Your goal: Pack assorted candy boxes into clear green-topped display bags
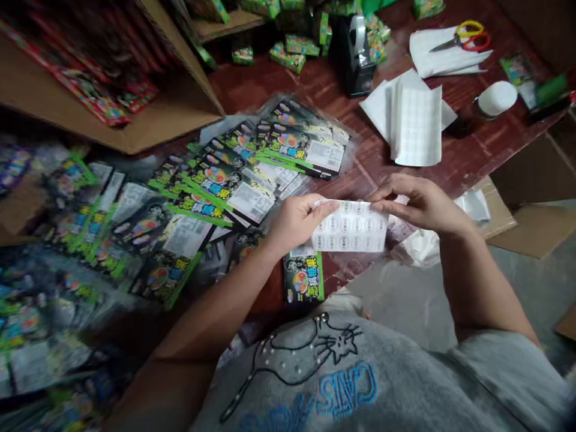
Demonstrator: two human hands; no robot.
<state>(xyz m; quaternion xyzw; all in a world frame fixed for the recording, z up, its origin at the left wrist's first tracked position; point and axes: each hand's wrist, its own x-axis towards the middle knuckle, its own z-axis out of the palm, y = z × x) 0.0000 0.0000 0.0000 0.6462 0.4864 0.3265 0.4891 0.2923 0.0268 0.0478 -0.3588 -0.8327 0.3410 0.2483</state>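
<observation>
A white sheet of round stickers [351, 228] with printed rings is stretched between my two hands, above the table's front edge. My left hand [299, 221] pinches its upper left part, the thumb lying on top. At the upper right corner, my right hand [411, 203] has thumb and fingertips closed on the sheet's edge. Beneath the sheet lies a black and green printed packet [303, 279], partly covered by it. More such packets [252, 168] overlap in a fanned heap to the left of my hands.
A stack of white sticker sheets [416, 123] lies beyond my right hand. Farther back are a black tape dispenser [355, 60], scissors [463, 39] on paper and a white-topped bottle [497, 98]. A cardboard box [180, 120] with red packets stands at the left. Small green boxes [288, 54] lie behind.
</observation>
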